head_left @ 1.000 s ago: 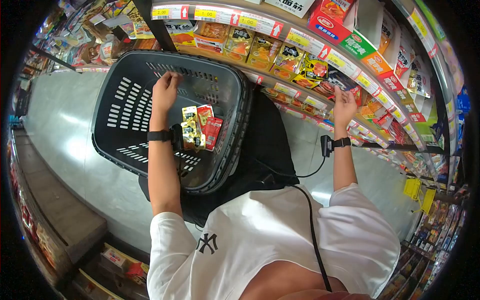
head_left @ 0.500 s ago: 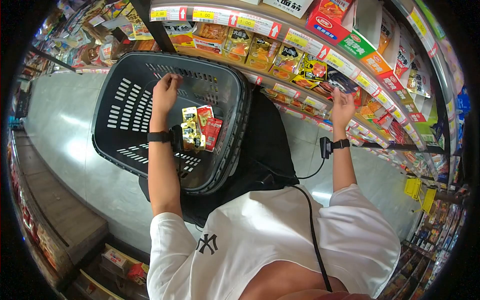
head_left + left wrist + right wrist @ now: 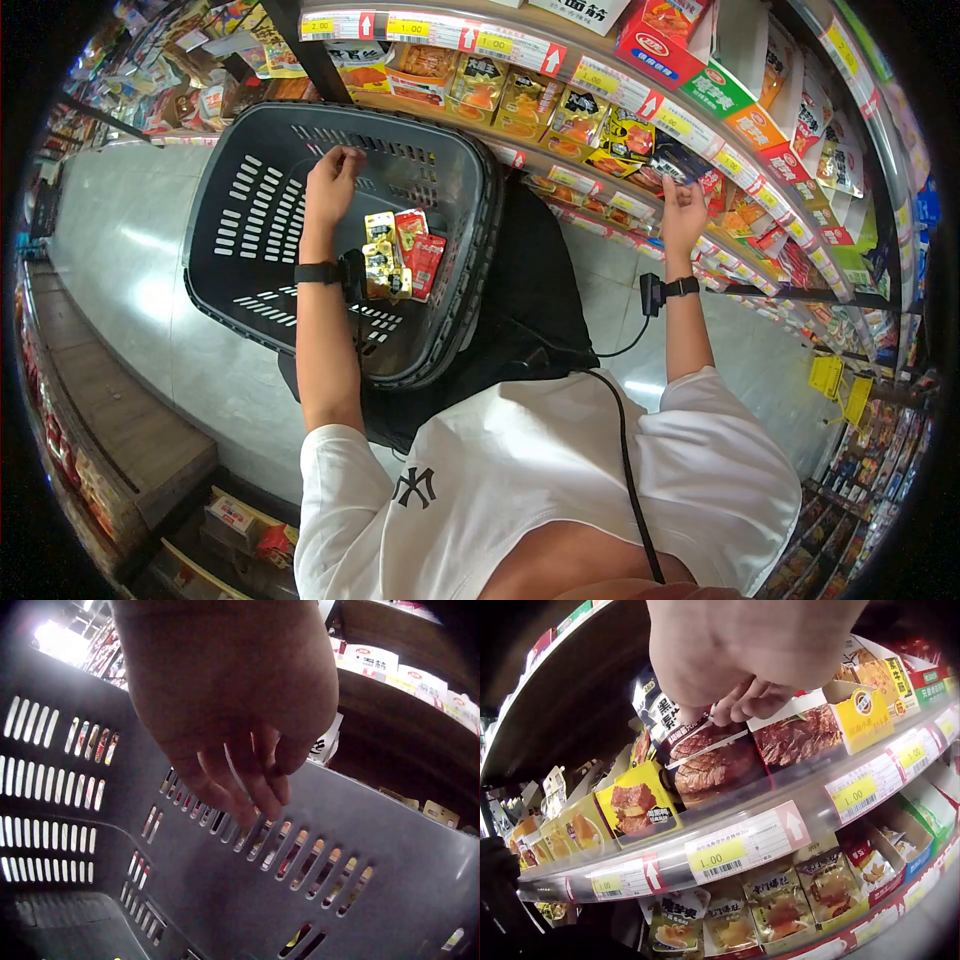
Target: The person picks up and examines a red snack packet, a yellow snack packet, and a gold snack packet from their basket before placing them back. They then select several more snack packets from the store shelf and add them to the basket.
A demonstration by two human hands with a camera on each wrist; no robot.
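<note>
My right hand [image 3: 685, 215] is at the shelf, its fingertips pinching the edge of a dark snack packet [image 3: 680, 158]. In the right wrist view this packet [image 3: 654, 703] has white characters and tilts up behind a display box [image 3: 716, 769] with a meat picture; the bent fingers [image 3: 754, 697] cover its near edge. Over the grey plastic basket [image 3: 215, 275], my left hand [image 3: 332, 185] hangs with loosely bent fingers and nothing in them. Gold packets [image 3: 380, 270] and red packets [image 3: 427, 262] lie at the basket's bottom. The left wrist view shows the fingers [image 3: 255, 780] before the slotted wall [image 3: 247, 900].
A price-label rail [image 3: 742, 847] runs along the shelf's front edge below the right hand. More snack boxes [image 3: 525, 100] line the shelf to the left, with boxes [image 3: 735, 100] on the tier above. A cable [image 3: 625, 480] hangs down the white shirt.
My right hand has shifted slightly left along the shelf, and the dark packet by its fingertips has moved a little with it. The left hand and basket have stayed in place.
</note>
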